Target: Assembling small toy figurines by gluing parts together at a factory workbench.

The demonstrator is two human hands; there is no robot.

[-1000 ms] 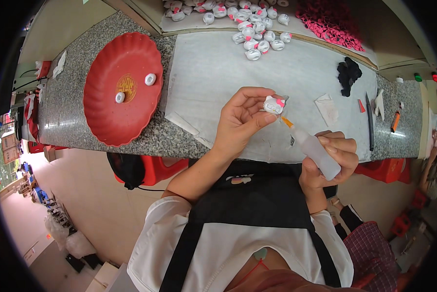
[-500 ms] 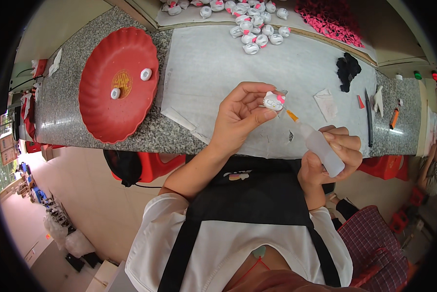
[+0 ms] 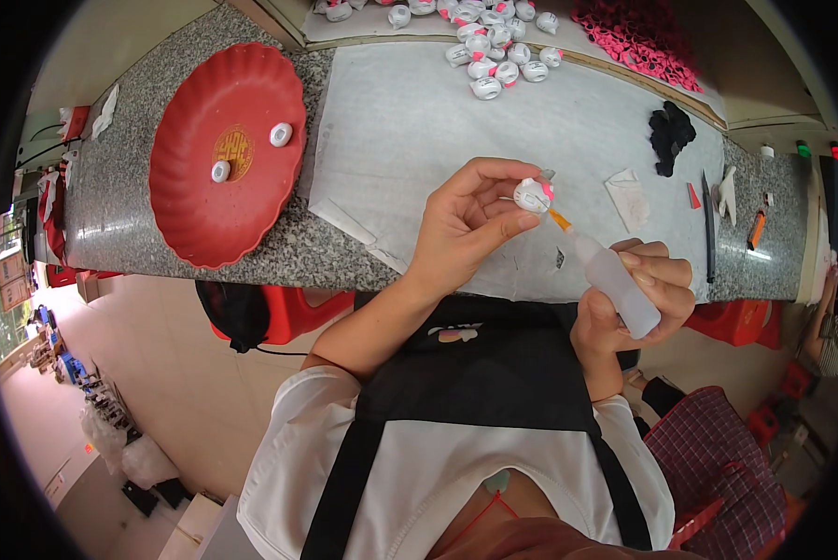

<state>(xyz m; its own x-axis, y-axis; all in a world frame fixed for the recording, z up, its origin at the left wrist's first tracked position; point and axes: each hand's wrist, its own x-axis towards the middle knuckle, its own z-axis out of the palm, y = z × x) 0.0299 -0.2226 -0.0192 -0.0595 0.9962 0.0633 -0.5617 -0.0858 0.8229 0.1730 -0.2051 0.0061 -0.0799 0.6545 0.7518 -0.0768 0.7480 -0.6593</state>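
Observation:
Between the thumb and fingers of my left hand (image 3: 470, 224) is a small white cat-head figurine (image 3: 532, 195) with a pink bow. My right hand (image 3: 638, 289) is wrapped round a translucent squeeze bottle (image 3: 619, 287), tilted so that its orange nozzle (image 3: 560, 219) points up and left. The nozzle tip is at the figurine's lower right edge; whether it touches I cannot tell. White paper (image 3: 410, 140) covers the granite counter beneath both hands.
Left stands a red scalloped tray (image 3: 186, 201) with two small white pieces. Several white-and-pink figurines (image 3: 485, 87) and a heap of pink bits (image 3: 638, 42) lie on the far shelf. Right are a black cloth (image 3: 670, 135), a folded tissue (image 3: 628, 200), a dark thin tool (image 3: 708, 229) and an orange cutter (image 3: 757, 227).
The figurine has turned in my left fingers and come slightly right, closer to the nozzle. My right hand and the bottle have hardly moved.

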